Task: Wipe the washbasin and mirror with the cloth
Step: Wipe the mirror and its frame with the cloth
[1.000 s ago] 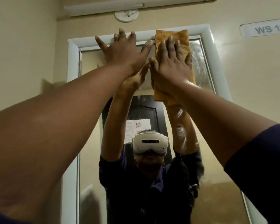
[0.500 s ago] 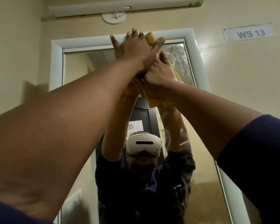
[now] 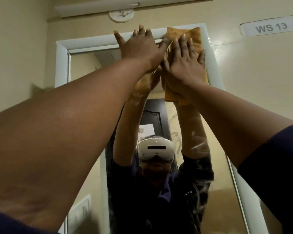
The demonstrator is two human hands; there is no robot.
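An orange cloth (image 3: 193, 33) lies flat against the top right corner of the wall mirror (image 3: 85, 68), overlapping its white frame (image 3: 61, 61). My right hand (image 3: 184, 65) presses on the cloth with fingers spread, palm against it. Just to its left, my left hand (image 3: 139, 48) rests flat and open against the upper frame and glass; its thumb reaches the cloth's left edge. Streaks and smears show on the glass below the cloth. The washbasin is out of view.
The mirror reflects a person wearing a white headset (image 3: 156, 149) with both arms raised, and a dark door (image 3: 152, 115) behind. A "WS 13" label (image 3: 269, 27) is on the right wall. A tube light (image 3: 125, 5) and a round fitting (image 3: 121, 15) sit above the frame.
Half a second ago both hands overlapped on the bunched cloth at the top middle. My right hand has since slid the cloth right to the corner, spread flat, and my left hand has come off it.
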